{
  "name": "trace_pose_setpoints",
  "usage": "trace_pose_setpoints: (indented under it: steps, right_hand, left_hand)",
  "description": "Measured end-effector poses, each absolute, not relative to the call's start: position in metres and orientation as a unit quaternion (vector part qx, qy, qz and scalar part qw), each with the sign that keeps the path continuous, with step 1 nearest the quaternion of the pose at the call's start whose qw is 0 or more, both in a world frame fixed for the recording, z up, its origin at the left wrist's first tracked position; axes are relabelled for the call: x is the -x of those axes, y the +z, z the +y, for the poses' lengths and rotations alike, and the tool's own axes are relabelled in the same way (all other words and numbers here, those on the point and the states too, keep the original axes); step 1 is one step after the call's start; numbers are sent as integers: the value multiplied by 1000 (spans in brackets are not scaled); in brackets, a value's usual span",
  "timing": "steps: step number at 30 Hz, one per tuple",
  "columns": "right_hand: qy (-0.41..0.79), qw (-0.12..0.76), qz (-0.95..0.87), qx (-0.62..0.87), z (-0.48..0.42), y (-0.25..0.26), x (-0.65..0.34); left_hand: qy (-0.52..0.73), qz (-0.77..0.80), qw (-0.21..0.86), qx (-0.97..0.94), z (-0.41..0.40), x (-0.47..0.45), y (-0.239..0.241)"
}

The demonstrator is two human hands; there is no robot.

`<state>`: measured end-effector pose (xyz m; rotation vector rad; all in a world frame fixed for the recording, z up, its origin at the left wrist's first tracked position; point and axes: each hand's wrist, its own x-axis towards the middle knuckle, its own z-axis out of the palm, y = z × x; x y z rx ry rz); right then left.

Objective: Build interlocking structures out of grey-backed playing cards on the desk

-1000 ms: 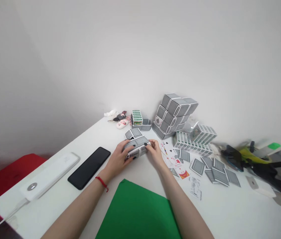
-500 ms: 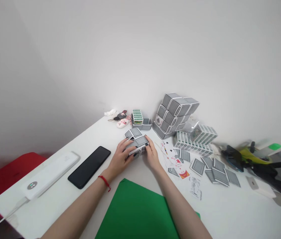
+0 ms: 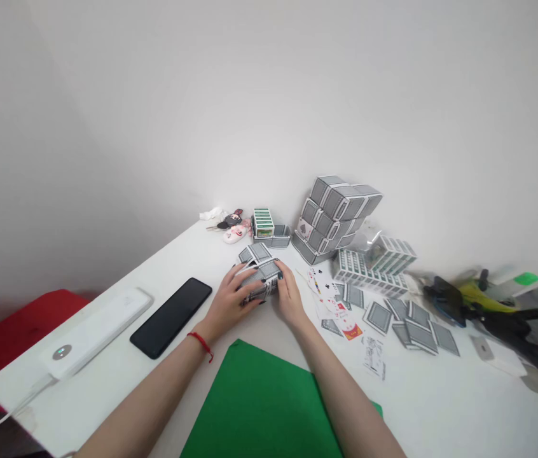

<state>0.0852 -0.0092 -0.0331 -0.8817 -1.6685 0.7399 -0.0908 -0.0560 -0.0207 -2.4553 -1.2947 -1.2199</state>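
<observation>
Between my hands on the white table sits a small box folded from grey-backed playing cards. My left hand grips its left and near side, fingers over the top. From the right, my right hand presses its fingers against the box's right side. A flap of cards stands up at the far edge of the box. Behind it lies an open tray of folded cards with a green and white card pack in it. A tall stack of card boxes rises to the right.
Loose playing cards are spread at the right, near wrapped card packs. A phone and a white power bank lie left. A green sheet is in front; keys and trinkets lie at the back.
The fingers of both hands have shifted slightly on the card box, and the left fingers have drawn back a little from its top. The rest looks the same.
</observation>
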Motion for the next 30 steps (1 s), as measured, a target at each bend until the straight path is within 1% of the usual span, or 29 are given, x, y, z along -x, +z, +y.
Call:
trace_pose_setpoints:
  steps: [4, 19, 23, 30]
  right_hand:
    - [274, 521, -721, 365, -6, -39, -86]
    - [238, 504, -751, 356, -7, -38, -91]
    - [205, 509, -750, 370, -11, -34, -93]
    - [155, 493, -761, 392, -15, -27, -98]
  left_hand:
    - [-403, -417, 70, 812, -54, 91, -23]
    - [-409, -416, 62, 810, -54, 92, -22]
    - [-413, -417, 57, 808, -55, 91, -22]
    - [-410, -415, 53, 810, -55, 92, -22]
